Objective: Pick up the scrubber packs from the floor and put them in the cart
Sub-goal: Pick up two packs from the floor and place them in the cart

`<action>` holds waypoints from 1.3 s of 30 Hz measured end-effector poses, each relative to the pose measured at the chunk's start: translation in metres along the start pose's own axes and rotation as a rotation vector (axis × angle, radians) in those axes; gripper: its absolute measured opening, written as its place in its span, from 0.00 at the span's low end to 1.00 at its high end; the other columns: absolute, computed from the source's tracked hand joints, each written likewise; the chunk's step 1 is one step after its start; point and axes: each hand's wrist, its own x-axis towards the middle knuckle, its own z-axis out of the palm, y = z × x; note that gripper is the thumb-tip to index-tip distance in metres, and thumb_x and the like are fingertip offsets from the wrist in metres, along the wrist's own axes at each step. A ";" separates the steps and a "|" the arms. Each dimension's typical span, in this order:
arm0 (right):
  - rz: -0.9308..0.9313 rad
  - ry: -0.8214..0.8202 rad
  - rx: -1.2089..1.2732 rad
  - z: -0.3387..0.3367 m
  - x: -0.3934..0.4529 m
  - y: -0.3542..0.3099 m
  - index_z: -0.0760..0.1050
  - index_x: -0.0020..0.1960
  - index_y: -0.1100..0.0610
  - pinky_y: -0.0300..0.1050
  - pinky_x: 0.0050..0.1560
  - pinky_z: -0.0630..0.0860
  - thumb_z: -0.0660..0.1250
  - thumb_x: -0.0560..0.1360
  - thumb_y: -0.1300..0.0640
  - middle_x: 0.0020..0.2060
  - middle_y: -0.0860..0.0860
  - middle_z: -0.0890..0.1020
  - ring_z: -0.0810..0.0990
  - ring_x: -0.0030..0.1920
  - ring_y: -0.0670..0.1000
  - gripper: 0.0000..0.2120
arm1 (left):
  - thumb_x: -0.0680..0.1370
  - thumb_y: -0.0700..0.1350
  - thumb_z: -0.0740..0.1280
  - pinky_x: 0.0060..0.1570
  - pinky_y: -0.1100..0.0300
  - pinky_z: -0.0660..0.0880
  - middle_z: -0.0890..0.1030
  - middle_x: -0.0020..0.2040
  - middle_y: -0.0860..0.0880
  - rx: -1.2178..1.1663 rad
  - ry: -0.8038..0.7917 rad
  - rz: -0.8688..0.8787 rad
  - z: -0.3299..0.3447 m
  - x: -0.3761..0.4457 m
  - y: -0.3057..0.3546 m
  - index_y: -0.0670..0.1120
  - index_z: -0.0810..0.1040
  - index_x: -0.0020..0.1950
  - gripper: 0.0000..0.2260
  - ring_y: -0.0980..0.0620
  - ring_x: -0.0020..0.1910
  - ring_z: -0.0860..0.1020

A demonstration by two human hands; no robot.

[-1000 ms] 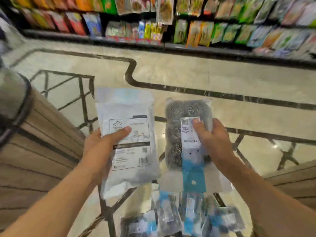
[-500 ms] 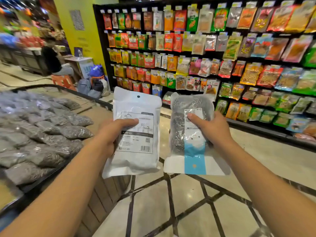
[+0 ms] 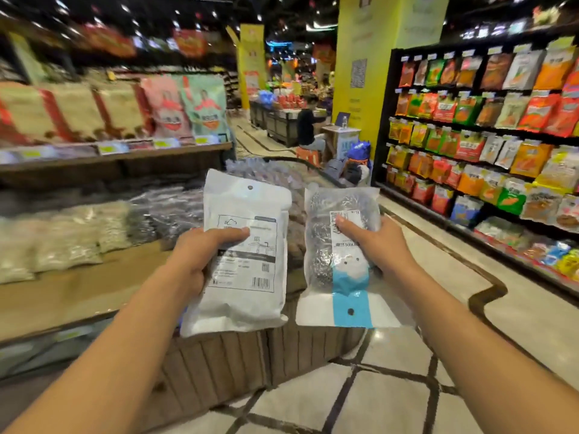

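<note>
Most of the left hand's fingers (image 3: 200, 277) are hidden behind the white pack (image 3: 247, 270), only the thumb lying on its front. The right hand's fingers (image 3: 380, 227) likewise curl out of sight behind the scrubber pack (image 3: 326, 264). The print under both thumbs is too small to read. The shelves (image 3: 94, 120) beyond the fingers are blurred.

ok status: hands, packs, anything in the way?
Left hand gripping white pack. Right hand gripping steel-wool scrubber pack. Both held up over wooden display bin. No cart in view; nothing blocking.
</note>
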 end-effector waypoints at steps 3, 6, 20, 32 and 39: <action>-0.065 -0.147 -0.001 0.081 -0.020 -0.023 0.82 0.44 0.50 0.58 0.54 0.83 0.79 0.71 0.43 0.40 0.47 0.88 0.87 0.44 0.50 0.13 | 0.62 0.47 0.84 0.61 0.44 0.79 0.88 0.51 0.45 -0.046 0.154 -0.014 -0.088 -0.025 -0.009 0.43 0.87 0.52 0.21 0.40 0.54 0.85; -0.091 -0.278 0.007 0.171 -0.048 -0.047 0.82 0.42 0.52 0.55 0.49 0.84 0.78 0.73 0.47 0.34 0.46 0.87 0.87 0.38 0.46 0.10 | 0.54 0.54 0.87 0.61 0.42 0.79 0.87 0.54 0.45 -0.086 0.262 -0.023 -0.181 -0.053 -0.021 0.45 0.87 0.55 0.31 0.40 0.55 0.85; -0.207 -0.694 0.025 0.536 -0.233 -0.139 0.79 0.58 0.52 0.52 0.45 0.83 0.80 0.58 0.32 0.49 0.47 0.87 0.86 0.48 0.50 0.36 | 0.58 0.44 0.83 0.52 0.42 0.83 0.87 0.51 0.38 -0.338 0.715 -0.025 -0.531 -0.222 -0.061 0.39 0.85 0.58 0.30 0.36 0.50 0.86; -0.342 -1.074 0.029 0.793 -0.376 -0.207 0.75 0.61 0.51 0.55 0.54 0.82 0.79 0.58 0.28 0.55 0.48 0.83 0.84 0.54 0.53 0.40 | 0.60 0.45 0.83 0.50 0.45 0.82 0.87 0.52 0.40 -0.401 1.065 -0.024 -0.739 -0.327 -0.086 0.41 0.85 0.58 0.27 0.38 0.50 0.86; -0.398 -1.258 0.065 0.941 -0.438 -0.260 0.75 0.58 0.52 0.46 0.48 0.75 0.80 0.69 0.41 0.49 0.46 0.80 0.80 0.49 0.50 0.25 | 0.72 0.43 0.78 0.31 0.56 0.81 0.88 0.46 0.41 -0.412 1.276 -0.029 -0.853 -0.350 -0.070 0.41 0.85 0.54 0.13 0.44 0.36 0.86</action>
